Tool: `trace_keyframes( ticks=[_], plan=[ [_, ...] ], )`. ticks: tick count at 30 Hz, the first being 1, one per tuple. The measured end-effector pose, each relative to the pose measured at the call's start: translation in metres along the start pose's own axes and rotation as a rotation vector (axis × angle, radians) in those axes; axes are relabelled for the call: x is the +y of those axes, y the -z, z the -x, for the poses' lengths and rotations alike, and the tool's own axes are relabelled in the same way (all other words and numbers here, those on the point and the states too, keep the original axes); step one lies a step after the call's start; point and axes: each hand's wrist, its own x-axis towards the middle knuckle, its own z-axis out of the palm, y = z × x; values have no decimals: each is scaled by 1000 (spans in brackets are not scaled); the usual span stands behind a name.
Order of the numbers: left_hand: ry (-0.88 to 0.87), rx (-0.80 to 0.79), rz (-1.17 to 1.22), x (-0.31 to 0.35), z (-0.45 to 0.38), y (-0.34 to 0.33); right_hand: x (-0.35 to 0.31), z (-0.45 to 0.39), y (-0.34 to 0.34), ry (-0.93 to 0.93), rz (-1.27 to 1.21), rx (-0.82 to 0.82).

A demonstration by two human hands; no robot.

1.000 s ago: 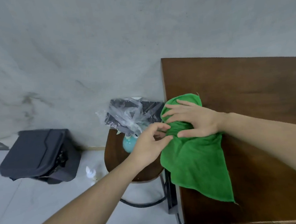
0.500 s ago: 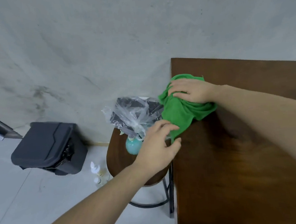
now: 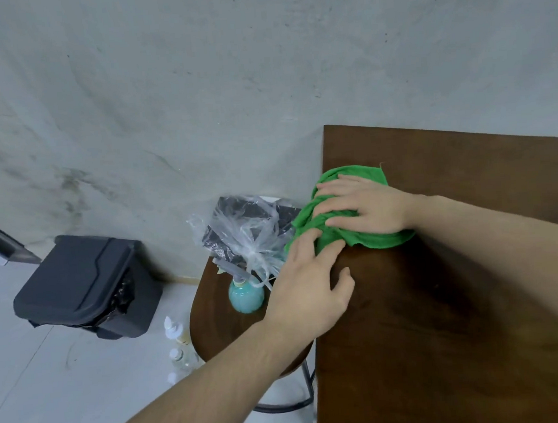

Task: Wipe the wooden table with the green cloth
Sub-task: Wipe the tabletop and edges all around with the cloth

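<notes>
Bunched tighter now, fuzzy green cloth (image 3: 377, 237) under flat right hand (image 3: 366, 209); left hand (image 3: 311, 288) relaxed — smooth wooden table (image 3: 460, 314).

We are reaching both bare forearms forward and inward. Our right hand (image 3: 363, 207) is lying palm down, its fingers spread and slightly bent, pointing left. Our left hand (image 3: 309, 283) is lying flat below it, fingers straight, thumb splayed to the right.

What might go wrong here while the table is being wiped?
The green cloth is bunched at the table edge under the right hand; part of it hangs over the side and may slip off. The left hand is close to the plastic bag and teal bottle on the stool, and may knock them.
</notes>
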Motion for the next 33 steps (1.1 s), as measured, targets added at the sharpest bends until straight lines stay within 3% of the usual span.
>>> trace_keyframes(
  ticks=[6, 10, 12, 18, 21, 23, 26, 29, 33],
  plan=[
    [-78, 12, -153, 6, -18, -5, 65, -62, 22, -130, 118, 25],
    [-88, -25, -183, 8, -31, -7, 99, -92, 25, -315, 113, 40],
    [-94, -20, -195, 8, -36, -9, 99, -94, 21, -306, 117, 72],
    [-128, 13, -301, 11, -57, -14, 67, -73, 6, 205, 40, 172],
    [-138, 24, -326, 12, -62, -16, 69, -78, 8, 292, 78, 164],
    [-143, 33, -338, 11, -62, -18, 79, -88, 15, 235, 154, 114],
    [-149, 37, -347, 9, -61, -21, 103, -107, 31, 11, 270, 19],
    [-151, 41, -344, 8, -62, -23, 128, -120, 40, -183, 211, -54],
    [-152, 31, -325, 7, -61, -22, 131, -117, 33, -284, 75, 3]
  ],
)
